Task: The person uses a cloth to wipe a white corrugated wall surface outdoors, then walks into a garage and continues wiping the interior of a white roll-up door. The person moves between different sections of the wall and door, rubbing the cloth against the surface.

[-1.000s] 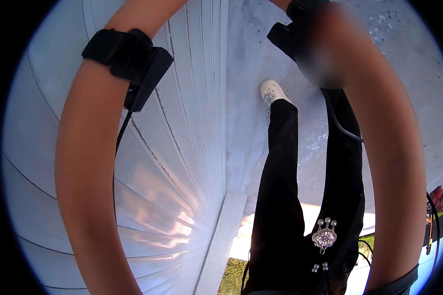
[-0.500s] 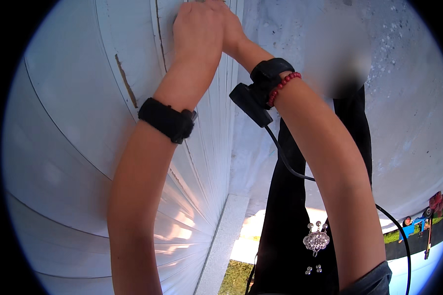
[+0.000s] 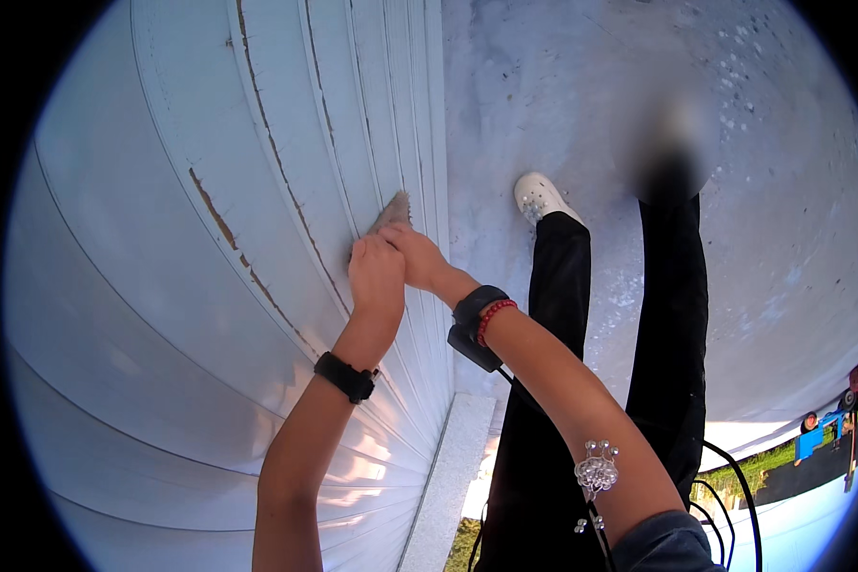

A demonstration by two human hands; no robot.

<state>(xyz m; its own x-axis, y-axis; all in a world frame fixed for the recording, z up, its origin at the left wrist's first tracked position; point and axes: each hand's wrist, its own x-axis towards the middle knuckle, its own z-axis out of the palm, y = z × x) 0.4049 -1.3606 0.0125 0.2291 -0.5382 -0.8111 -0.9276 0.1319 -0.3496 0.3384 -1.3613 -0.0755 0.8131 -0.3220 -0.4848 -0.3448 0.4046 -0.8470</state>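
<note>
A white panelled door or wall (image 3: 210, 191) with grooves and cracked, flaking paint fills the left. Both hands press one small grey-brown pad or scraper (image 3: 392, 209) against a groove in it. My left hand (image 3: 376, 276) is closed around its lower end, with a black band on that wrist. My right hand (image 3: 418, 255) grips it from the right side and wears a black wrist device and a red bead bracelet. Only the tool's upper tip shows past the fingers.
My legs in black trousers (image 3: 582, 362) and a white shoe (image 3: 538, 196) stand on grey concrete (image 3: 582, 95). A pale threshold strip (image 3: 458, 467) runs along the wall's base. A black cable (image 3: 734, 486) hangs at lower right, near grass and small coloured objects (image 3: 829, 429).
Both arms have come down from the top of the view toward the middle, and the hands now press the tool lower on the wall. The wall's cracked paint has come into view.
</note>
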